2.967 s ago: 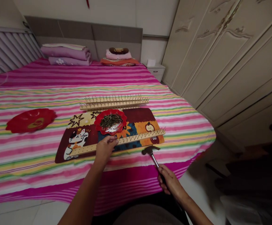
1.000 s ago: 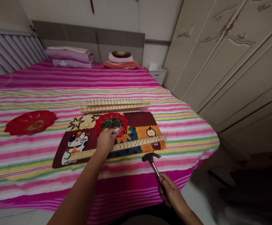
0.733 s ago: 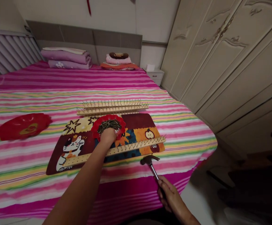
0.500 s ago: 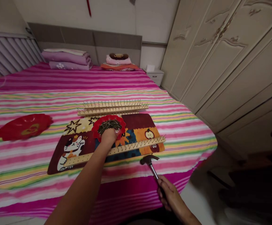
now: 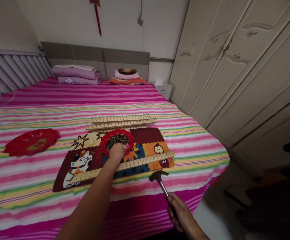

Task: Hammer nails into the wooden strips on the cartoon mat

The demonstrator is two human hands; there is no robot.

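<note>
My left hand [image 5: 116, 150] reaches into a red scalloped dish [image 5: 116, 141] full of small nails, knuckles up, fingers curled down among them and hidden from me. In front of the dish, a long wooden strip [image 5: 125, 164] with a row of nails along its right half lies across a colourful cat-print mat [image 5: 85, 156]. My right hand [image 5: 181, 215] is wrapped round the handle of a hammer [image 5: 159, 179]. The hammer's head rests on the bed just in front of the strip's right part.
More nailed wooden strips [image 5: 121, 121] lie stacked behind the dish. An empty red dish [image 5: 32, 142] sits at the left on the striped bedspread [image 5: 47, 106]. Folded bedding [image 5: 76, 74] lies at the headboard. A cream wardrobe [image 5: 234, 66] stands on the right, beyond the bed's edge.
My left hand left the wooden strip and went forward into the dish of nails, where it stays. The hammer and my right hand have barely moved. The camera tilted up slightly.
</note>
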